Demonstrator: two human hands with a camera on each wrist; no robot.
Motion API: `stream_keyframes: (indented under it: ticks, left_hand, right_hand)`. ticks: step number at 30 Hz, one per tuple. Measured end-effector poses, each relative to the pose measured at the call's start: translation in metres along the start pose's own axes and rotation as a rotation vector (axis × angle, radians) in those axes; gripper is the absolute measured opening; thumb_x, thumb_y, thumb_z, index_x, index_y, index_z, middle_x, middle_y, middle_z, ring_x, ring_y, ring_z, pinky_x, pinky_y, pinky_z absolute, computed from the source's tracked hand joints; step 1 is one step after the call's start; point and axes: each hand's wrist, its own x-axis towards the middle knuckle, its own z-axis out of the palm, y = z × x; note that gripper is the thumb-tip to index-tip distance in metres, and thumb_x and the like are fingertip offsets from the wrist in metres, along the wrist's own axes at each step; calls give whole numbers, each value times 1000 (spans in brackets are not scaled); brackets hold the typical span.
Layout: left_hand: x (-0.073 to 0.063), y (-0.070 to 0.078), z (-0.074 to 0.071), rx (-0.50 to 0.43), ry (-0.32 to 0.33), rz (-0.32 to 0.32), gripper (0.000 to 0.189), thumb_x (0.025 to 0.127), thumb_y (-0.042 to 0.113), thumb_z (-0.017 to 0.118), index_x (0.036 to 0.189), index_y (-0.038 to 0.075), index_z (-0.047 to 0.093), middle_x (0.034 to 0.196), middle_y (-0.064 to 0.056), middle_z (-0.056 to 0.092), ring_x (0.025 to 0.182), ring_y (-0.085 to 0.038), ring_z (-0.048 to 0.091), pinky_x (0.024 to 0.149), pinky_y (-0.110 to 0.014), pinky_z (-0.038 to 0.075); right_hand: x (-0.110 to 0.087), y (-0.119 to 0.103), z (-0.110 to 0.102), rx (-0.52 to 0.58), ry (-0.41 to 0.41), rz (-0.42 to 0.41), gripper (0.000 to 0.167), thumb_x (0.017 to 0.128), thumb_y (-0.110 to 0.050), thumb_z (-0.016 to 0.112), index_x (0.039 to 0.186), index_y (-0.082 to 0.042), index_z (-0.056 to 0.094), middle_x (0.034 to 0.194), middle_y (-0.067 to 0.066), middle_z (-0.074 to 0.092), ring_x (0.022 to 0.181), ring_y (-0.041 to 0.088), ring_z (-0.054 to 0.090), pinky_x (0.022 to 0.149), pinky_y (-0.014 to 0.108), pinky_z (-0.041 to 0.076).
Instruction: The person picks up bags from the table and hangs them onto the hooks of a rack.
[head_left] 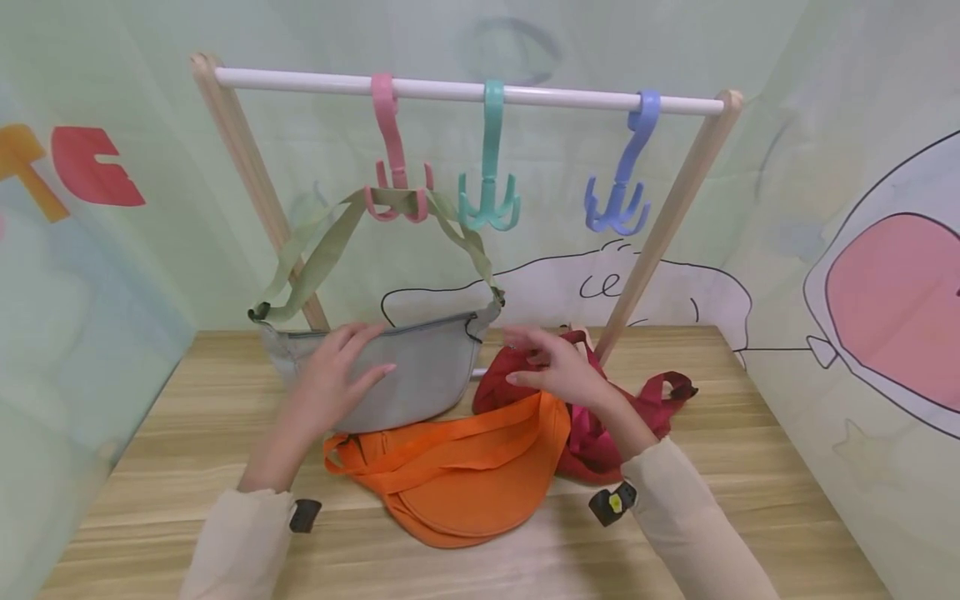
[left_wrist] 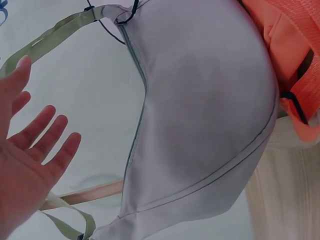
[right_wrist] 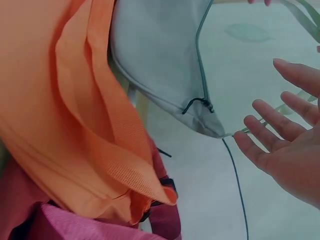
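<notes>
The left hand is spread, its fingers slightly bent, beside the grey bag. The right hand, also spread, is near the bag's other end and, in the head view, overlaps the red bag. The grey bag hangs by its green strap from the pink hook on the rail; the green hook and blue hook hang farther right. The orange bag lies on the surface, in front of the grey bag and against the red one.
</notes>
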Motion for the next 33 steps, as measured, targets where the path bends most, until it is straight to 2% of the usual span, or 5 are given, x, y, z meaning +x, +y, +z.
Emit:
stream_keyframes:
  ticks: [5,12,18,24,33]
  left_hand:
    - [-5,0,7,-21,-45,0,52,78,15,72,125,4,52,113,-17,53,102,-34,51,85,-48,42]
    - [-13,1,19,-24,-169,-64,56,82,21,69,131,7,46,121,-17,50,110,-35,47,89,-50,39]
    - [-21,1,32,-32,-208,-52,58,80,22,70,131,6,46,117,-17,52,107,-35,49,88,-49,40]
    - [-31,4,44,-58,-269,-87,60,80,26,70,131,6,46,122,-18,50,111,-36,46,90,-50,38]
    - [-43,9,61,-92,-269,-36,57,78,23,72,128,5,49,114,-16,53,105,-34,50,87,-48,41]
  right_hand:
    - [-6,8,1,6,-41,26,56,81,-4,67,132,-4,45,124,12,54,115,25,49,95,42,39]
    - [-13,20,5,16,-61,44,56,79,-1,68,131,0,45,122,16,55,118,31,46,98,48,34]
    - [-22,31,7,-32,-61,72,52,80,-8,69,129,-5,49,121,14,56,119,30,45,100,50,30]
    - [-29,45,11,-58,-89,83,53,79,-9,70,128,-7,50,124,14,54,118,33,44,98,49,33]
    - [-35,57,19,-39,-66,91,56,78,-3,70,129,-3,47,124,18,53,118,35,41,96,50,34]
